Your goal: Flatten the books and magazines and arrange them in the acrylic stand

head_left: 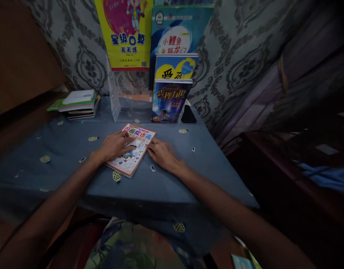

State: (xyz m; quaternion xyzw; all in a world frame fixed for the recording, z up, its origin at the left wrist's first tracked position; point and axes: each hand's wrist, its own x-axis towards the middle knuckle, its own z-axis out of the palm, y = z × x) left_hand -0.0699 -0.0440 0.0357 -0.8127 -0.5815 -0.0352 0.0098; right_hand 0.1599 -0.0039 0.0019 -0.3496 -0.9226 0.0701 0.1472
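Observation:
A thin picture book (137, 149) with an orange border and colourful Chinese characters lies closed and slanted on the cloth-covered table (172, 186). Across the left part of its cover rests my left hand (116, 145), fingers spread and partly hiding the drawing. My right hand (162, 152) is at the book's right edge, with bent fingers and thumb closed on that edge. How far its fingertips reach under the book cannot be seen.
Behind the book stands a clear acrylic rack (129, 108) holding a yellow book (128, 48) and several others, a dark blue one (170, 102) in front. A dark phone (189, 115) lies to its right. A stack of books (79, 102) sits back left, by the patterned curtain (88, 56).

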